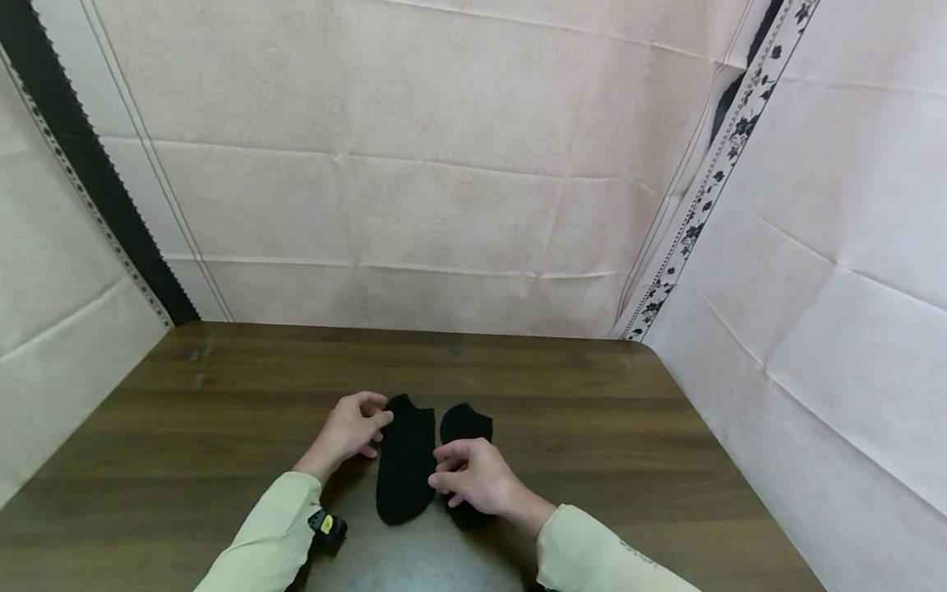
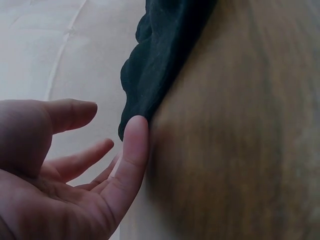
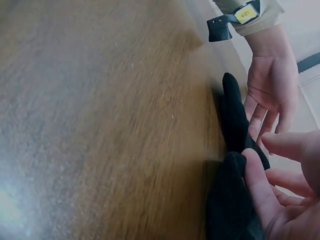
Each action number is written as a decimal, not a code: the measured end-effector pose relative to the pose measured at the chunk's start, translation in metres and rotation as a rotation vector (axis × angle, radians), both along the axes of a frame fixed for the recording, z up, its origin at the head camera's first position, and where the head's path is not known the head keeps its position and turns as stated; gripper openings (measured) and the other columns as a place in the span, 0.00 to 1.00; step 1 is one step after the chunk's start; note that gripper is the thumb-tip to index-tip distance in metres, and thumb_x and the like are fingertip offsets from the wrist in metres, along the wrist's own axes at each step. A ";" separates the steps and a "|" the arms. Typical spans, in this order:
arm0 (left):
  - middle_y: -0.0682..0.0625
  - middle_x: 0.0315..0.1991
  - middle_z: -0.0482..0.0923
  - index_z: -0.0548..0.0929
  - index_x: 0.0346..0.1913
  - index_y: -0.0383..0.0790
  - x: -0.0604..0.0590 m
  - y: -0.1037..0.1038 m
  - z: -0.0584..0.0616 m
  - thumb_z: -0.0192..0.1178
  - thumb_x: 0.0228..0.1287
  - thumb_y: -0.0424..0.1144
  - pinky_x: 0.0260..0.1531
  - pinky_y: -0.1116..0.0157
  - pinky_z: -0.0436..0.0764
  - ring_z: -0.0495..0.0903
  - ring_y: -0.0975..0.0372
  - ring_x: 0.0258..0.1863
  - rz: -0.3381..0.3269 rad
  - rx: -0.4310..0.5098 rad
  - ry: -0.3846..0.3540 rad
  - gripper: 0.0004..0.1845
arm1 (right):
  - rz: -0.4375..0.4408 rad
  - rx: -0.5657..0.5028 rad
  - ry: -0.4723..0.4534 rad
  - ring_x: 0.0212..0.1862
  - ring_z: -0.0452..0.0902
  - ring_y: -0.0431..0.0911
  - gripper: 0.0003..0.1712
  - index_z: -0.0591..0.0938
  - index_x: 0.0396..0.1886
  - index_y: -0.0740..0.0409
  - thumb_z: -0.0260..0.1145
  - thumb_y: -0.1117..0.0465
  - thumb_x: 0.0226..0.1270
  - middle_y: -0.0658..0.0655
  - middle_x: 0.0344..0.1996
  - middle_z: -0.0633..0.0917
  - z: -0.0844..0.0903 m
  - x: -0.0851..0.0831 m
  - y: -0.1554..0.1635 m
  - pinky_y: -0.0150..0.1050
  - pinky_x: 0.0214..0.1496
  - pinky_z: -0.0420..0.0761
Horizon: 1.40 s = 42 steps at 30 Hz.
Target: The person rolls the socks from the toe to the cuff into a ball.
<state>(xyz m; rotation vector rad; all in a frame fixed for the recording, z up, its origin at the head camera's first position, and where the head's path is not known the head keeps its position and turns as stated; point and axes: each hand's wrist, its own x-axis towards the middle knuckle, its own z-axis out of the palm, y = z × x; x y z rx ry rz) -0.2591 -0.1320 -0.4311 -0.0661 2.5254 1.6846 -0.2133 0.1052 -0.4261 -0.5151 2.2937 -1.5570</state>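
**Head view: two black socks between two hands**

Head view shows two black ankle socks low in the centre of the frame, flat on the brown wooden table [image 1: 222, 411], side by side. The left sock [image 1: 405, 460] is plain, unmarked. The left hand [image 1: 351, 429] rests beside it, fingers loosely spread, one fingertip [image 2: 136, 131] touching its edge. The right hand [image 1: 473, 477] lies over the right sock [image 1: 466, 423], fingers loosely curled, thumb against the fabric. A yellow tag on the left wrist strap [image 1: 326, 526] is unreadable.

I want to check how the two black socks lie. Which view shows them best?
The head view: both socks lie side by side, whole, between the hands. The left wrist view shows only one edge; the right wrist view sees them edge-on.
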 end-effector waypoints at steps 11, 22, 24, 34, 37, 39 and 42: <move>0.41 0.40 0.79 0.79 0.59 0.28 0.001 0.000 0.000 0.60 0.72 0.34 0.25 0.60 0.84 0.78 0.54 0.32 -0.038 -0.057 -0.013 0.17 | 0.017 0.184 0.120 0.18 0.80 0.44 0.17 0.86 0.51 0.64 0.74 0.67 0.63 0.49 0.27 0.84 -0.002 0.000 -0.006 0.37 0.24 0.82; 0.40 0.35 0.78 0.79 0.58 0.25 0.001 0.002 0.001 0.59 0.73 0.36 0.25 0.61 0.83 0.78 0.55 0.31 -0.045 -0.085 -0.030 0.18 | 0.036 0.332 0.241 0.21 0.77 0.37 0.12 0.88 0.46 0.60 0.75 0.64 0.62 0.44 0.25 0.81 -0.004 0.003 -0.011 0.32 0.28 0.79; 0.40 0.35 0.78 0.79 0.58 0.25 0.001 0.002 0.001 0.59 0.73 0.36 0.25 0.61 0.83 0.78 0.55 0.30 -0.042 -0.086 -0.029 0.18 | 0.036 0.369 0.282 0.25 0.77 0.35 0.10 0.89 0.43 0.59 0.75 0.64 0.62 0.43 0.26 0.82 -0.004 0.003 -0.012 0.31 0.31 0.79; 0.40 0.38 0.79 0.80 0.57 0.26 0.002 0.003 0.003 0.60 0.72 0.35 0.27 0.61 0.84 0.78 0.54 0.32 -0.039 -0.092 -0.018 0.17 | 0.046 0.457 0.415 0.30 0.76 0.31 0.02 0.90 0.34 0.55 0.76 0.64 0.61 0.41 0.26 0.85 -0.006 0.004 -0.017 0.28 0.34 0.78; 0.40 0.41 0.80 0.81 0.56 0.26 0.003 0.004 0.004 0.60 0.72 0.35 0.29 0.60 0.84 0.78 0.55 0.33 -0.038 -0.092 -0.008 0.17 | 0.049 0.464 0.427 0.30 0.76 0.31 0.02 0.90 0.32 0.53 0.76 0.65 0.61 0.41 0.26 0.84 -0.006 0.004 -0.017 0.28 0.34 0.78; 0.40 0.43 0.81 0.81 0.56 0.26 0.004 0.004 0.005 0.60 0.72 0.35 0.30 0.60 0.83 0.79 0.55 0.32 -0.042 -0.098 0.006 0.17 | 0.048 0.467 0.433 0.30 0.75 0.31 0.03 0.90 0.30 0.52 0.76 0.65 0.61 0.41 0.26 0.84 -0.005 0.005 -0.016 0.28 0.33 0.77; 0.39 0.45 0.82 0.82 0.55 0.26 0.004 0.005 0.005 0.60 0.73 0.36 0.30 0.59 0.83 0.80 0.56 0.30 -0.047 -0.110 0.029 0.17 | 0.045 0.458 0.430 0.30 0.75 0.31 0.04 0.89 0.29 0.52 0.75 0.65 0.62 0.41 0.26 0.84 -0.006 0.005 -0.016 0.28 0.33 0.77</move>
